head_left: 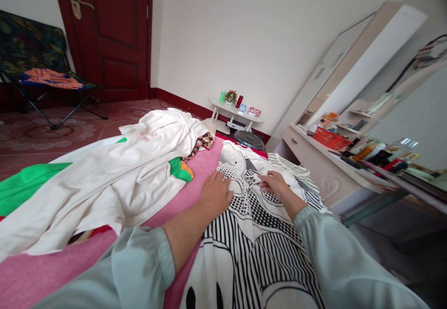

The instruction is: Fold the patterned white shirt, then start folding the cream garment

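Observation:
A long black-and-white patterned dress (268, 257) lies spread over the pink bed cover (195, 167), with stripes, dots and curved outlines on it. My left hand (216, 194) rests on the dress near its left edge, fingers stretched out over the cloth. To the right, my right hand (274, 184) pinches a small fold of the same dress near its upper middle. Left of the dress is a heap of clothes, topped by a large white garment (139, 178). Green cloth (31, 183) and a brown patterned piece (202, 143) show from beneath it.
A dressing table (324, 164) with a red basket (331, 138) and several bottles stands at the right. At the far end are a low white shelf (220, 106) and a round dark item (248, 139). A folding chair (31, 48) holds orange cloth near the red door (115, 29).

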Available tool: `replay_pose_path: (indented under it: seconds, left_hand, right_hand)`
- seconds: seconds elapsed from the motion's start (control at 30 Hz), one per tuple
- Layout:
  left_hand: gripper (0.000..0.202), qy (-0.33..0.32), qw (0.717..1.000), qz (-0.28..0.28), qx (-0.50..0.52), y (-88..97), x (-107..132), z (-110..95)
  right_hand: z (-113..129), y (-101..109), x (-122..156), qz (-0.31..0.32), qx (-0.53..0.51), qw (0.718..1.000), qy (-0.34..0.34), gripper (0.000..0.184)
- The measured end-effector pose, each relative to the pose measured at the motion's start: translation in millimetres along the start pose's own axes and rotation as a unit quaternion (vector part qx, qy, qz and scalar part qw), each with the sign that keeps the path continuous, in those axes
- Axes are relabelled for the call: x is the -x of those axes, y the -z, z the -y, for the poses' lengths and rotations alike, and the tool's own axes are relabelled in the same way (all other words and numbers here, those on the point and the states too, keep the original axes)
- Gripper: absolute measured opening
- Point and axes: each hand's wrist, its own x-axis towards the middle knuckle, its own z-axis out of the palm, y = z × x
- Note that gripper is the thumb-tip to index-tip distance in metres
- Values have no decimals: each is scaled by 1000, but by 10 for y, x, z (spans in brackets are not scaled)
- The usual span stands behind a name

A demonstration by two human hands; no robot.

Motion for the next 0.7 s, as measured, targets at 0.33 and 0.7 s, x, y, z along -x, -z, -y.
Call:
replay_pose_path:
  seconds: [0.33,0.7]
  left_hand:
    - [36,-72,997,-6,16,11,13,-9]
    - [53,-253,960,91,78,51,-23,-39]
  right_hand:
    - [-91,-15,401,-144,300,878,344,16]
    - [-305,-175,439,-155,203,892,373,6]
